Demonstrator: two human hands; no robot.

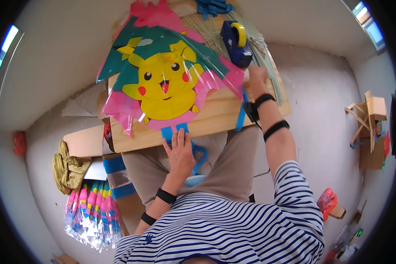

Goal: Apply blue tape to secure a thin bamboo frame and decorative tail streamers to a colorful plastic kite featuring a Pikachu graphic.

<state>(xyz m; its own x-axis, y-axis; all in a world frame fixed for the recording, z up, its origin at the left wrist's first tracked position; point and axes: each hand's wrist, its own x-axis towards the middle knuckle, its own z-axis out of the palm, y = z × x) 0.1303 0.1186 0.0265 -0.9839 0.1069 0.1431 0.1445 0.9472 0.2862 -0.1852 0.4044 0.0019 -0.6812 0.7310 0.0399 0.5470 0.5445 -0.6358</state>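
Note:
A pink, green and yellow plastic kite (167, 103) with a round yellow cartoon figure lies on the wooden board in front of me. My left hand (179, 154) is at the kite's lower edge, fingers stretched out flat on a blue ribbon (167, 132) there. Beyond the kite's right corner, my right hand (258, 75) is closed beside the blue tape dispenser (236, 46) with its yellow roll. What its fingers hold, if anything, is too small and blurred to tell. Another blue strip (241, 114) hangs over the board's edge next to my right wrist.
Thin pale sticks (264, 53) lie along the right of the wooden board (215, 116), with blue strips (213, 8) at its far end. Folded kites (92, 215) and an olive cloth (68, 169) are at my left. A wooden stand (361, 119) stands far right.

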